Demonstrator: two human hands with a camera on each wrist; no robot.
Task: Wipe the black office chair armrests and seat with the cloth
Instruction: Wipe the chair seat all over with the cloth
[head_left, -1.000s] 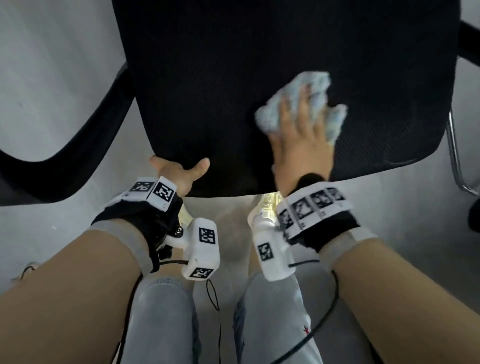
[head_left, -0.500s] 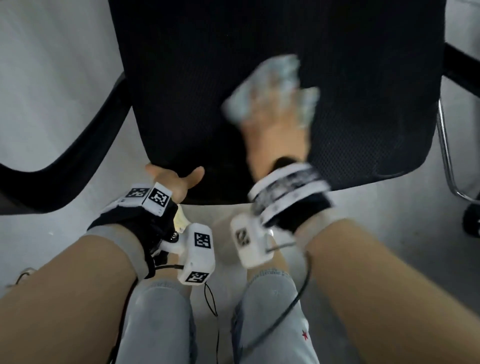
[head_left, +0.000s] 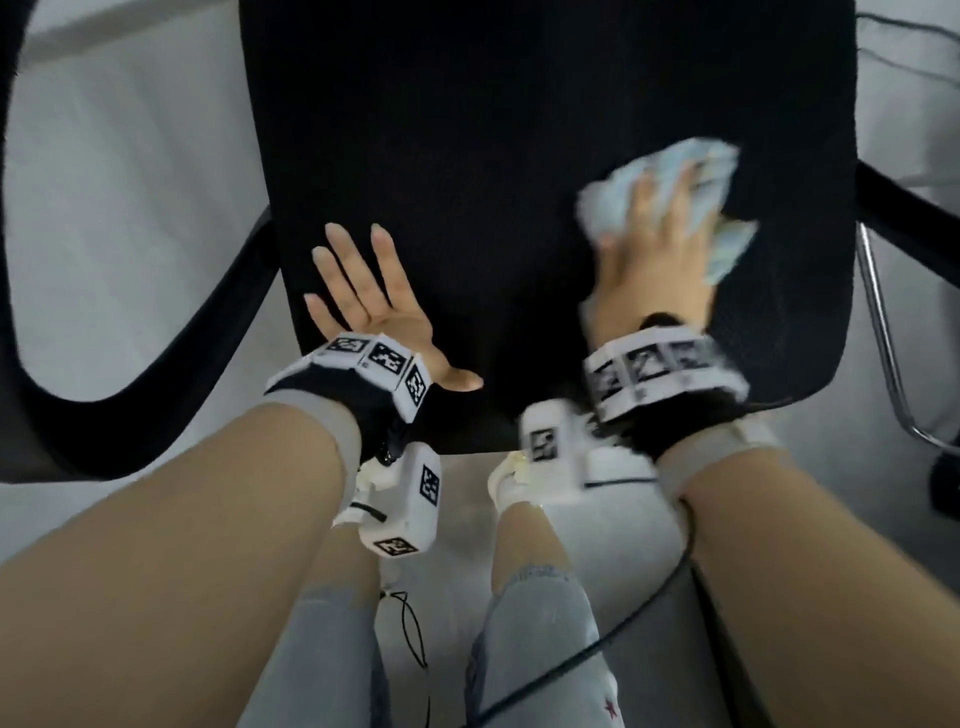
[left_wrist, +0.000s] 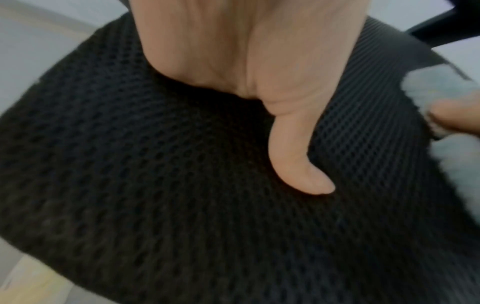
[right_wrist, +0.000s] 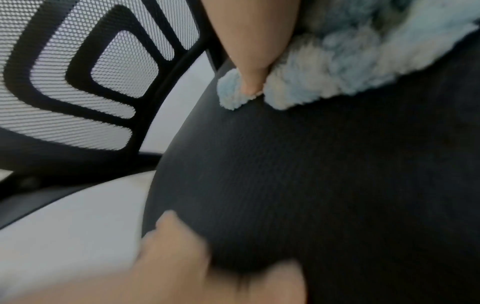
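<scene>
From the head view, the left hand (head_left: 363, 306), which was gripping the seat's near edge, is now lying flat and spread on the seat (head_left: 493, 156), while the right hand (head_left: 654, 260) is pressing the cloth (head_left: 675, 171) with splayed fingers, having swept from centre to the right side. The left wrist view is showing the palm bearing down on mesh. The right wrist view is showing fingers sinking into the cloth. Seat wiping appears under way, steadied differently.
</scene>
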